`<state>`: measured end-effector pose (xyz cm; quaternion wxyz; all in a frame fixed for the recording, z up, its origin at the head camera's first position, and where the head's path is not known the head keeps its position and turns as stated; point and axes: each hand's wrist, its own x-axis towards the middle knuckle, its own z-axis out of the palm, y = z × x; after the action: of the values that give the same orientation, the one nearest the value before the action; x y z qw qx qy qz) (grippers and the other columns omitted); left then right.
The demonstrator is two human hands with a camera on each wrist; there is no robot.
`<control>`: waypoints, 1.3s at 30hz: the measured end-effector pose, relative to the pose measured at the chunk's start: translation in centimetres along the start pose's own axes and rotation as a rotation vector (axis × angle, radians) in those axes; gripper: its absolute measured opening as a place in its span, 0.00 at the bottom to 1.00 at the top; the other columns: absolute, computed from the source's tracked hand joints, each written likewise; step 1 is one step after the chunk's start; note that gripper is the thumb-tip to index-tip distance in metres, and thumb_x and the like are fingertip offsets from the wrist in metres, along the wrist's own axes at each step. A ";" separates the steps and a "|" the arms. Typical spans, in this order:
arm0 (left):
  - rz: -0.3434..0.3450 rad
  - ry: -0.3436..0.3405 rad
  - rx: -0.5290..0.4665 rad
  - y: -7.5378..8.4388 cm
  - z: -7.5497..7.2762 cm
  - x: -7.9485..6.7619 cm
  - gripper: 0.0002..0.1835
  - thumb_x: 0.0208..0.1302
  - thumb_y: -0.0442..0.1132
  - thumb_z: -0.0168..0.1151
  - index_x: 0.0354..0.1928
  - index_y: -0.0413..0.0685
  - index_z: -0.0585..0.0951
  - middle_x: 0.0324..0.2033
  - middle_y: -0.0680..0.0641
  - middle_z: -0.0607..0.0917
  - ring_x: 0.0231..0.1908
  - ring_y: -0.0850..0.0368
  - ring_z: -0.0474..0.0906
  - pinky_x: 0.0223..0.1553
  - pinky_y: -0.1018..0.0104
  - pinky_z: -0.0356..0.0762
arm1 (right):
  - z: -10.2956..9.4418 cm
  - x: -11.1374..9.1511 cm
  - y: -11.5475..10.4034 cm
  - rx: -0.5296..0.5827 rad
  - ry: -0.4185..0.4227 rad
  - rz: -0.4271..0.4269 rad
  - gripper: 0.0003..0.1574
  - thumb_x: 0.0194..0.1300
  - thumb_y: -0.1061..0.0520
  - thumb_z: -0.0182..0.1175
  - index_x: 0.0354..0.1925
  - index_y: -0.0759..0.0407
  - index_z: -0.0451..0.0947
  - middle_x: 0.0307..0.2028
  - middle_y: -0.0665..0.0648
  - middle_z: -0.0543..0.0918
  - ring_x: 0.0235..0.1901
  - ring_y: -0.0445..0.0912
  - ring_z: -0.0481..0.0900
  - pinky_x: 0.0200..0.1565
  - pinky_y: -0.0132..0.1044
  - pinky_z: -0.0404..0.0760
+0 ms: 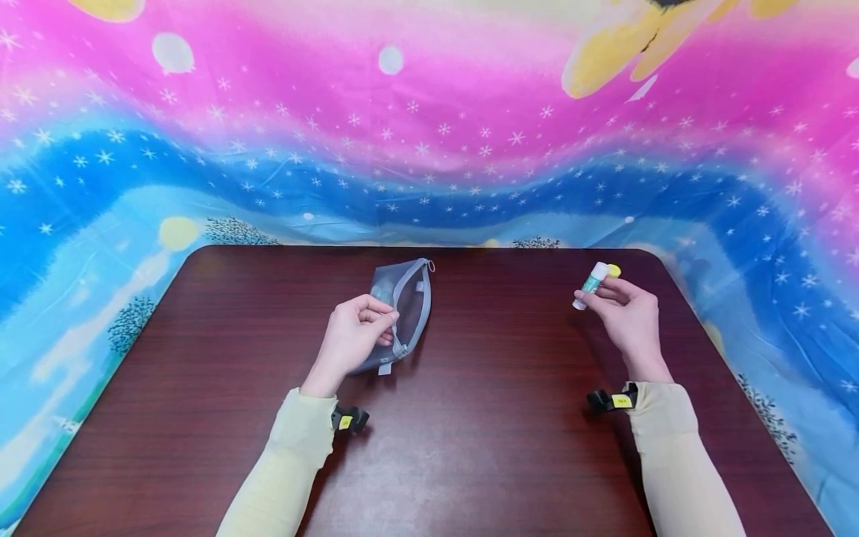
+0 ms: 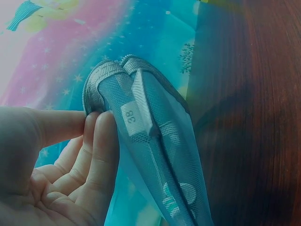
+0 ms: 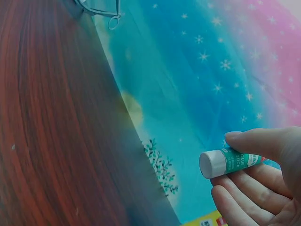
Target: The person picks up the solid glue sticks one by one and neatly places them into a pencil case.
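A grey mesh zipper pouch [image 1: 411,328] hangs over the table with its mouth unzipped and spread, facing right. My left hand [image 1: 356,332] pinches the rim of its opening between thumb and fingers. A pale shape shows through the mesh behind the fingers, its kind unclear. The left wrist view shows the pouch's side seam and a small white tag [image 2: 134,120] marked 38. Off to the right, my right hand [image 1: 627,313] holds a white and green glue stick [image 1: 592,285] above the table, tilted, between thumb and fingers. The glue stick [image 3: 230,161] has a white end facing out.
Behind the right fingers a bit of something yellow [image 1: 614,271] shows, mostly hidden. The dark wood table [image 1: 429,462] has rounded back corners. A pink and blue patterned cloth [image 1: 443,134] hangs behind it and along both sides. Black camera straps [image 1: 611,400] sit at the wrists.
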<state>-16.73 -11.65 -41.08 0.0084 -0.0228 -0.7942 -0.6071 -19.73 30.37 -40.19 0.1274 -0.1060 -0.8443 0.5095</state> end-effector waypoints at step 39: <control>0.003 -0.009 0.000 0.2 0.1 -0.1 0.08 0.66 0.36 0.72 0.41 0.40 0.84 0.26 0.44 0.87 0.25 0.50 0.86 0.33 0.62 0.87 | 5.4 0.2 -4.0 0.132 -0.101 -0.043 0.36 0.59 0.49 0.77 0.61 0.62 0.79 0.49 0.63 0.86 0.40 0.36 0.85 0.42 0.26 0.82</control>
<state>-16.61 -11.53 -40.92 0.0056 -0.0267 -0.7944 -0.6068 -21.84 24.12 -39.04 0.1025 -0.0533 -0.8163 0.5660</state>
